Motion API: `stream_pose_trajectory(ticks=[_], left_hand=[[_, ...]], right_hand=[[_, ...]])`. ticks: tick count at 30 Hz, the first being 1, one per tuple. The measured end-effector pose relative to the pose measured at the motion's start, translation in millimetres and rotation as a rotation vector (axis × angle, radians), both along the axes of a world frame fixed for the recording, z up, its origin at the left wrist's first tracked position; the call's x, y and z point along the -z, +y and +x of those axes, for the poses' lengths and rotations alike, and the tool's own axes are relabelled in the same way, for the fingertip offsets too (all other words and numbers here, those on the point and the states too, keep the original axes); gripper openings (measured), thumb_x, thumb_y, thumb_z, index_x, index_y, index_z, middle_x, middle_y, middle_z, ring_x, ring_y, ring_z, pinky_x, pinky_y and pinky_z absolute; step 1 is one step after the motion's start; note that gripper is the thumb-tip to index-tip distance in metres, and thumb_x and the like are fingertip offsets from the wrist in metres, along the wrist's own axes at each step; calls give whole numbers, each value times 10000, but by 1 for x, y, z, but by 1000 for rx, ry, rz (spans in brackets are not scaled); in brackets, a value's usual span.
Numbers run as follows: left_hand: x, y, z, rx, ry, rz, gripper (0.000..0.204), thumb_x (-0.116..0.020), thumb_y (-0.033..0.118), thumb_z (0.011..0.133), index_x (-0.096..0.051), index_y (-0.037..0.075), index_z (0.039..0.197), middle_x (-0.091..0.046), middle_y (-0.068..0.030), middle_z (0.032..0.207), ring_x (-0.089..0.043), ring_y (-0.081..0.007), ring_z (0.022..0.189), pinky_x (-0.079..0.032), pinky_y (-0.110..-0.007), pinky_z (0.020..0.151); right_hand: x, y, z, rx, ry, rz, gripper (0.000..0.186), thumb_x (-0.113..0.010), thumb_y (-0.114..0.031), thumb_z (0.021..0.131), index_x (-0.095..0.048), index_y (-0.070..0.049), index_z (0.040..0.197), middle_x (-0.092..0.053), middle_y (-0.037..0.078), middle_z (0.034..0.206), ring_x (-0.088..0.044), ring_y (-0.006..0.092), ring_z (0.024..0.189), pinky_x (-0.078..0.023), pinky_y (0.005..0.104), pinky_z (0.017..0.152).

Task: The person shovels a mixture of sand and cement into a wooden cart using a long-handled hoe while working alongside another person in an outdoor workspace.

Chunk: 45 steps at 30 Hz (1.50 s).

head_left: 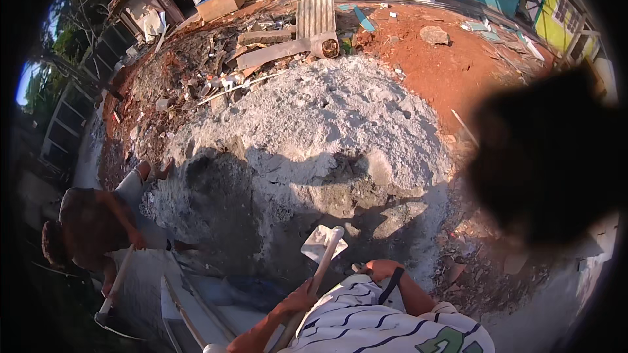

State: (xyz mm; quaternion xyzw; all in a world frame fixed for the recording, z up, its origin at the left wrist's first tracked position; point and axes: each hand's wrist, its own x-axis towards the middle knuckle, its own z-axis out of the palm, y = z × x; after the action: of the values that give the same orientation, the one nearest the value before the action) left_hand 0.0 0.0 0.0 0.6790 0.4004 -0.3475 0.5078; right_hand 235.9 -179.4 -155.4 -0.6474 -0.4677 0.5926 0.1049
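Of two hoes, the left hand (301, 297) clenches the near hoe (327, 259), blade (316, 242) ahead of its fingers; one co-worker (91, 220), leftward, holds the far hoe (118, 281). The right hand's (377, 268) grasp I cannot tell; one dark blur (549, 163) hides rightward ground.

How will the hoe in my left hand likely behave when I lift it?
The hoe is probably stiff, given its straight shaft. It may feel heavy toward the far end, where the broad blade sits.
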Motion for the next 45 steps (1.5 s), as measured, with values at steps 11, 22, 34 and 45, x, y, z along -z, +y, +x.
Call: stream_pose_trajectory(ticks=[11,22,34,45], left_hand=[[18,-28,92,506,-602,6,839,-595,104,782,-110,83,1467,-523,-266,1173,-591,-356,949,-464,-399,837],[83,-31,205,677,-530,43,328,-665,297,744,-575,85,978,-645,-126,893,-611,-340,864,-479,-444,718],[83,104,177,705,-96,733,155,-604,181,779,-661,79,882,-671,-148,844,-663,-313,837,-523,-431,724],[-4,52,196,646,-284,744,91,-598,110,752,-668,53,756,-662,-133,699,-677,-266,665,-538,-373,564]], right_hand=[[-46,15,-2,1954,1548,58,277,-682,-305,834,-559,-92,961,-570,36,757,-589,195,721,-497,373,697],[-57,-112,159,2586,389,882,138,-617,-150,869,-499,-81,848,-462,1,673,-443,93,558,-435,266,500],[217,166,74,2355,1344,12,221,-506,-16,804,-403,-77,618,-407,15,512,-402,160,434,-404,293,446],[136,110,81,2277,1567,69,204,-605,-153,841,-457,-76,723,-495,49,598,-523,188,539,-510,320,517]])
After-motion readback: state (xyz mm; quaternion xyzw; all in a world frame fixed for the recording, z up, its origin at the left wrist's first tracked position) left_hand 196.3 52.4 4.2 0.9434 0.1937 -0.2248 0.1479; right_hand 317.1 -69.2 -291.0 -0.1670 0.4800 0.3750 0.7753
